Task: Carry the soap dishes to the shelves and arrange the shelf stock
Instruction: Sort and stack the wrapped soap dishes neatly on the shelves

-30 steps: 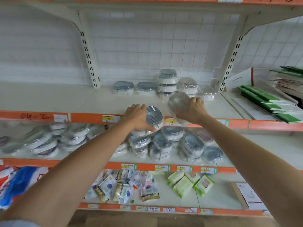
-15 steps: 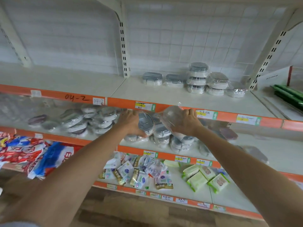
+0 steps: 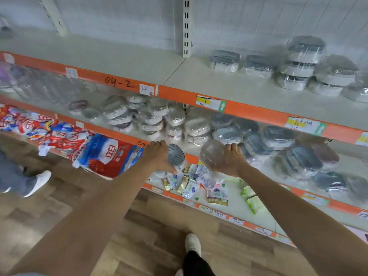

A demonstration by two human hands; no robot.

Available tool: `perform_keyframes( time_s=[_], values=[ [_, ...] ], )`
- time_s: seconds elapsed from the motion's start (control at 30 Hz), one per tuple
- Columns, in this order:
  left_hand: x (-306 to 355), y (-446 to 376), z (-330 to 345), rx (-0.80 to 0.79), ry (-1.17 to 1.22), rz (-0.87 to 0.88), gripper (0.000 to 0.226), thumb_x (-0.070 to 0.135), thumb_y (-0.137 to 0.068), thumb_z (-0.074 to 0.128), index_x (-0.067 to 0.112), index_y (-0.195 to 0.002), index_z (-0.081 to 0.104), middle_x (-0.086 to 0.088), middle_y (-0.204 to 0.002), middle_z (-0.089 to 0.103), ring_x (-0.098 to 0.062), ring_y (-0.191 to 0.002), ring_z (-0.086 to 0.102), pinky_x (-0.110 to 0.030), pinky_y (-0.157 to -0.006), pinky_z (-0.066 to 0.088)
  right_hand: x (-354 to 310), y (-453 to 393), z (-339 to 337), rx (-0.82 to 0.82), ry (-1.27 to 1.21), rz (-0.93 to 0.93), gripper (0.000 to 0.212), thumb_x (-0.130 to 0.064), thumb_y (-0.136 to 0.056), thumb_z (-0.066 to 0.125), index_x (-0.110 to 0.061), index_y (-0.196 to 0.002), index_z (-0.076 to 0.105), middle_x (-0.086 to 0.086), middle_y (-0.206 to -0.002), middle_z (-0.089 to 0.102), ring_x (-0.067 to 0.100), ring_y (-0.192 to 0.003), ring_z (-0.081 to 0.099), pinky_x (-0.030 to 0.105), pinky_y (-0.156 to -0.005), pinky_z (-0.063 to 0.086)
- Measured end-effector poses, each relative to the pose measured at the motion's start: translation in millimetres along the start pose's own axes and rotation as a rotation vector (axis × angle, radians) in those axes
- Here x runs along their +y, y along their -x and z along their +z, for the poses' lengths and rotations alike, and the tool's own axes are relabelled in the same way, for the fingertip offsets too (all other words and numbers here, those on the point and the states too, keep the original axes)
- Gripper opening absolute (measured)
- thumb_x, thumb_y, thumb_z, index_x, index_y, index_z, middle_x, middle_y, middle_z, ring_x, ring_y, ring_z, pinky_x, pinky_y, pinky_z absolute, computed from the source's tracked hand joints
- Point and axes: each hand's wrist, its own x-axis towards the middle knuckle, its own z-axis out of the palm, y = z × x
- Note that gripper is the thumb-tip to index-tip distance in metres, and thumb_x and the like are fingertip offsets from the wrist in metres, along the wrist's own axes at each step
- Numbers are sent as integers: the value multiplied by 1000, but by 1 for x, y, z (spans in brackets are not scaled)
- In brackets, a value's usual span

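- Orange-edged store shelves (image 3: pixel 258 114) fill the wall; wrapped soap dishes (image 3: pixel 151 116) crowd the middle tier.
- Left hand (image 3: pixel 159 156) curls around a grey soap dish (image 3: pixel 176 157) at the shelf lip.
- Right hand (image 3: pixel 229 162) grips a clear-wrapped dish (image 3: pixel 211 156); best to slide both flat into the gap, beside matching stacks.

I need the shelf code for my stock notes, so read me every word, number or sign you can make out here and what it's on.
"04-2": handwritten on the orange shelf edge.
"04-2": small white label beside it.
"04": partial writing on the lower shelf edge, cut off by the left hand.
Yellow price tags: too blurred to read.
Red and blue bags: print unreadable.
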Motion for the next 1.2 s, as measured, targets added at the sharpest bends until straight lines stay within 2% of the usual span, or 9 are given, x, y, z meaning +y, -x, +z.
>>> perform_keyframes(
  time_s=[0.2,0.3,0.5,0.63,0.8,0.97,1.07,1.2],
  values=[
    [-20,-29,20,-55,-29,-53,112,62,-64,78,0,-141,25,-17,-143,39,-33,-132,37,-40,-106,33,-9,-50,39,-101,64,-82,88,-56,-88,50,0,-145,14,21,-136,32,34,-126,27,39,-110,19],
    [-26,-50,21,-89,-40,-84,113,62,-63,78,-1,-141,24,-19,-143,38,-34,-133,36,-41,-108,31,-9,-78,53,-152,68,-94,95,-56,-83,58,0,-146,15,20,-136,33,35,-127,27,39,-109,21],
    [-16,-90,26,-112,-41,-86,106,59,-65,78,2,-139,27,-18,-142,39,-34,-133,35,-42,-106,32,-5,-120,69,-151,-29,-50,96,-52,-80,65,6,-141,19,22,-134,36,35,-127,29,36,-108,23],
    [-12,-111,36,-137,-34,-30,104,57,-66,78,3,-138,27,-18,-140,40,-34,-130,36,-40,-105,33,-4,-133,83,-168,-65,5,94,-54,-73,69,1,-136,28,17,-131,37,30,-124,31,32,-104,27],
    [-23,-136,41,-137,-43,29,99,58,-65,79,3,-133,31,-17,-135,43,-33,-126,39,-39,-104,33,-12,-141,96,-139,-129,80,94,-55,-72,69,4,-134,29,16,-126,39,31,-118,33,32,-99,28],
    [-41,-156,53,-133,-102,146,105,58,-64,79,4,-138,28,-15,-135,39,-31,-127,38,-38,-104,34,-27,-134,109,-118,-182,193,95,-49,-71,76,4,-134,27,16,-130,34,31,-123,32,33,-104,29],
    [-51,-172,62,-99,-105,218,101,55,-64,80,7,-137,31,-15,-135,36,-30,-126,36,-39,-104,34,-36,-135,117,-95,-207,257,92,-42,-72,77,3,-135,27,16,-132,31,31,-125,31,33,-104,30],
    [-63,-193,76,-48,-102,288,101,56,-64,80,8,-139,32,-16,-135,34,-31,-126,34,-38,-104,33,-46,-151,129,-34,-218,286,92,-43,-73,76,2,-135,27,16,-130,32,30,-124,32,35,-104,31]
  ],
)
